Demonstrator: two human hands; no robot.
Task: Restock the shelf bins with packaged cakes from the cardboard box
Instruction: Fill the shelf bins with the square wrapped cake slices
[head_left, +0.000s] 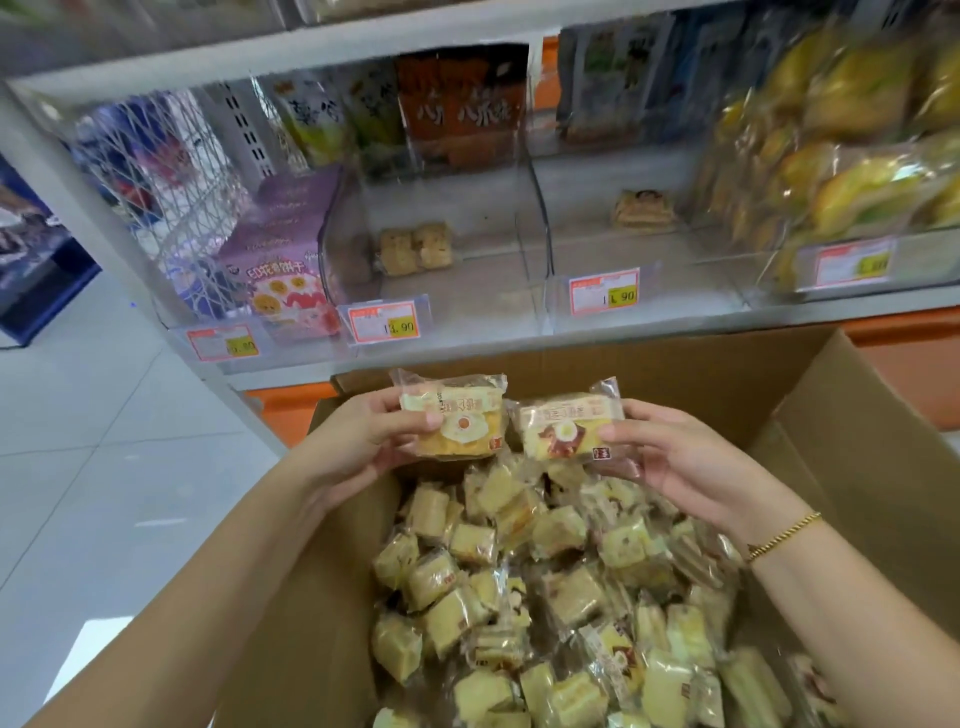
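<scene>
1. The left hand (363, 436) is held above the far end of the cardboard box (857, 415). Its thumb and fingers are curled round the left edge of a yellow-labelled cake (457, 415), which is gripped with its printed face turned up.
2. The right hand (670, 457) is held level with it, just to the right. A brown-printed cake (566, 426) is pinched at its right edge between the thumb and the curled fingers. A gold bracelet (784, 535) is worn on that wrist.
3. The two held cakes are kept side by side. Whether their wrappers touch cannot be told.
4. The box is seen open on the near side, its flaps raised. It is filled with a loose heap of packaged cakes (561, 571) in clear wrappers.
5. A shelf with clear bins is seen beyond the box. In the middle bin (467, 291), straight ahead, two wrapped cakes (415, 249) are lying toward the far left corner. An orange price tag (383, 322) is fixed to its front.
6. In the next bin (623, 254) to the right, a single wrapped item (644, 208) is lying at the far end, too blurred to be identified. A second price tag (604, 293) is fixed there.
7. At the far right, yellow bagged goods (857, 156) are piled high. A purple carton (280, 260) is stood left of the middle bin.
8. A pale tiled floor (104, 415) is seen at the left.
</scene>
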